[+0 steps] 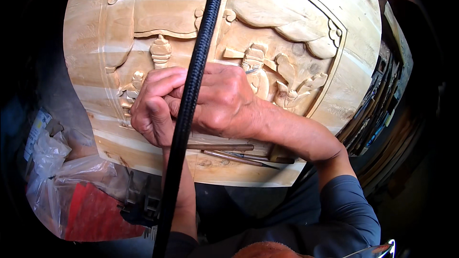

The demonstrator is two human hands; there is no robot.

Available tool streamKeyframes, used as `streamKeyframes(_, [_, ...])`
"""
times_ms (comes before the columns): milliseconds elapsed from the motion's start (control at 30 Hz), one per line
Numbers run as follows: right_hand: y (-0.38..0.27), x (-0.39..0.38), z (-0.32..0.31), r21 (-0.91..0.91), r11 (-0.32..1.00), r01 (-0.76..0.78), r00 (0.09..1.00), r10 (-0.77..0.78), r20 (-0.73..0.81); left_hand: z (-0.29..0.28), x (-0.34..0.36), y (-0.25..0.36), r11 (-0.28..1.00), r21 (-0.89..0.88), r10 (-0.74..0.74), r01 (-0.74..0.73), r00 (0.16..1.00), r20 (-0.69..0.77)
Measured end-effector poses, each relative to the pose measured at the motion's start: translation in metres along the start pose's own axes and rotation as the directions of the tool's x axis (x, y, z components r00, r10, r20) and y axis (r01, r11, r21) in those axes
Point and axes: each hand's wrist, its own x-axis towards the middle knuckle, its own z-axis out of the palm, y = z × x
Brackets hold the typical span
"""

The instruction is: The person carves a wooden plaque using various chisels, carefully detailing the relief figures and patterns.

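Note:
A pale wooden panel (86, 33) carved in relief lies before me, with draped shapes and small figures inside a raised border. My right hand (222, 98) rests closed over the lower middle of the carving, its forearm coming in from the right. Beside its knuckles, a thin metal carving tool tip (252, 70) shows against a carved figure (255, 55); the tool's handle is hidden. My left hand (154, 107) is closed too, pressed against the right hand's fingers. What lies inside its curled fingers cannot be made out.
Wooden-handled carving tools, including one long handle (224, 147), lie along the panel's near edge. A black braided cable (196, 67) crosses the view in front of the hands. At left are a clear plastic bag (48, 157) and red material (95, 215). Several long tools (370, 110) stand at right.

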Motion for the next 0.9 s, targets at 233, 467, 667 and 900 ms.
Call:
streamKeyframes(233, [0.0003,0.0018,0.0003,-0.015,1.000,0.001,1.000,-0.001,-0.002,0.0001,0.0008,-0.0020,1.000,-0.004,0.008,-0.008,1.000,-0.019])
streamKeyframes(467, [0.0010,0.0017,0.0022,0.011,1.000,-0.010,1.000,0.011,-0.013,-0.0005,0.0012,-0.0017,1.000,-0.006,0.004,-0.005,1.000,-0.030])
streamKeyframes(667, [-0.0007,-0.0009,-0.0018,-0.027,0.998,-0.056,0.997,0.057,0.056,0.0032,0.0056,-0.0068,0.976,0.164,0.144,-0.140,0.990,-0.012])
streamKeyframes(900, [-0.0002,0.0009,-0.0023,-0.020,0.998,-0.067,0.995,0.068,0.078,0.0045,0.0076,-0.0045,0.981,0.161,0.108,-0.106,0.994,-0.003])
